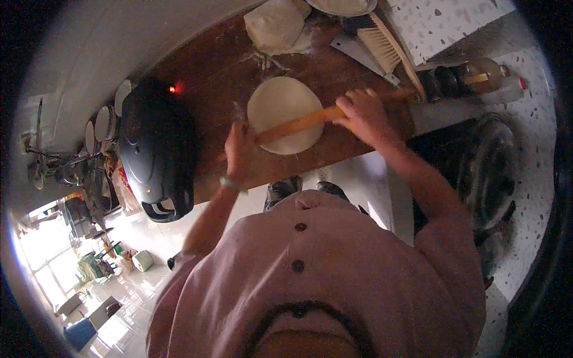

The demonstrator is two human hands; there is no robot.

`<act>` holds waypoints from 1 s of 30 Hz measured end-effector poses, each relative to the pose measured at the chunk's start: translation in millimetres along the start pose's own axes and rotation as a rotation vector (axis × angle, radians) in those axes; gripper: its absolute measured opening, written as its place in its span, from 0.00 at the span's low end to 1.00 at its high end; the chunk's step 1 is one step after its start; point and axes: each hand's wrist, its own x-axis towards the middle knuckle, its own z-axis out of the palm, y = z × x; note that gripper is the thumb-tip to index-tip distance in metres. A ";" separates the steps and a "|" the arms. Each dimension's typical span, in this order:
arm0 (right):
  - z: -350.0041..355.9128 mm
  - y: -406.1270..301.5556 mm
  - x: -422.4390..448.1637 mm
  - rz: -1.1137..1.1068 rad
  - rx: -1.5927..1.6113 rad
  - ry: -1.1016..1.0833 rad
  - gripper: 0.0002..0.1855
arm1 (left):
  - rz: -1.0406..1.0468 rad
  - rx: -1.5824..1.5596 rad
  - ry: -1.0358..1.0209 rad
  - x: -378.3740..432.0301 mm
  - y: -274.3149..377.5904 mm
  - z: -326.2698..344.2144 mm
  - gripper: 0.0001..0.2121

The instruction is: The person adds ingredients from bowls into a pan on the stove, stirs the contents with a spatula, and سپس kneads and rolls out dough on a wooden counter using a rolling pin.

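Observation:
A round, flat sheet of pale dough (282,96) lies on the brown wooden board (215,98) in front of me. A wooden rolling pin (293,126) crosses it at a slant, its right end farther from me. My left hand (238,147), with a band at the wrist, grips the pin just left of the dough. My right hand (363,117) has its fingers over the pin just right of the dough. The pin's right end reaches past that hand. Flour is dusted beyond the dough, near a large pale lump (274,26), perhaps dough or a bag.
A black electric griddle (154,147), lid down and lights lit, stands left of the board. At the back right are a bowl (344,6), a wooden-handled brush (388,51) and a flat metal blade (360,57). Bottles (485,77) and a stove (483,174) lie to the right.

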 end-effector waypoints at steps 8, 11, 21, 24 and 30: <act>62.1 2.8 1.5 0.178 -0.083 0.241 0.14 | 0.302 0.402 0.371 43.7 11.5 -8.2 0.18; 63.2 34.5 57.0 0.280 -0.107 0.218 0.14 | 0.239 0.338 0.240 108.5 0.2 -4.3 0.20; 60.6 10.3 23.9 0.291 -0.174 0.239 0.13 | 0.441 0.369 0.443 76.8 8.7 -2.3 0.16; 84.6 29.6 31.7 0.226 -0.256 0.502 0.13 | 0.493 0.343 0.426 102.0 11.7 -0.5 0.15; 76.4 104.9 130.4 0.313 -0.014 0.338 0.13 | 0.371 0.646 0.191 227.2 33.3 -9.2 0.19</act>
